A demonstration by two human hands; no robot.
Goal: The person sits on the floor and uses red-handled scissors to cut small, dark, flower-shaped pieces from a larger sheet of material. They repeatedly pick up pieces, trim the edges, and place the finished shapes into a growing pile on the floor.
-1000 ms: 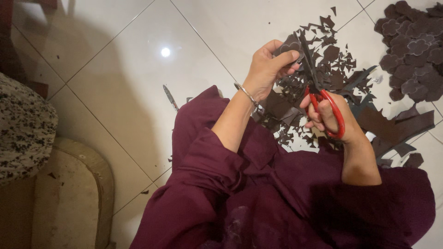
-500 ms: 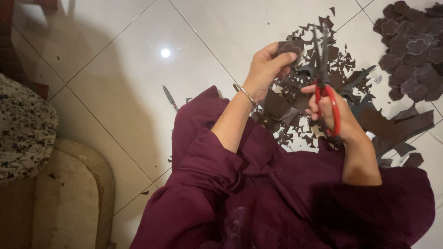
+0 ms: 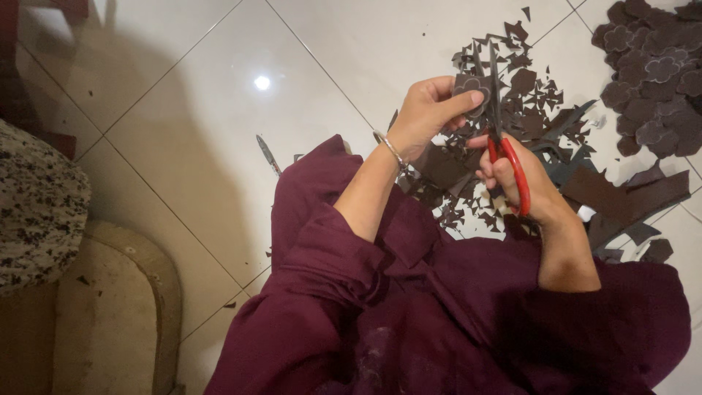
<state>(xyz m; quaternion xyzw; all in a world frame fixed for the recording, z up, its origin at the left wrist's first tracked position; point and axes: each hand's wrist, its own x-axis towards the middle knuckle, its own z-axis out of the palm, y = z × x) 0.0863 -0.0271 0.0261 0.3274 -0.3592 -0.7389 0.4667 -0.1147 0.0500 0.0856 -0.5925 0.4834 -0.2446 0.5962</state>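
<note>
Scissors with red handles (image 3: 508, 157), gripped by the right hand (image 3: 521, 183), now stand vertical, biting the dark scalloped cutout (image 3: 472, 91) that the left hand (image 3: 428, 113) pinches, turned since earlier.

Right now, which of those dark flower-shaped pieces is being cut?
The one pinched in the left hand, the flower piece at the scissors; the others lie piled on the floor.

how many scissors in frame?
1. The red-handled scissors are in the right hand, blades up against the dark flower-shaped cutout that the left hand holds. More could lie hidden under the dark scraps.
</note>
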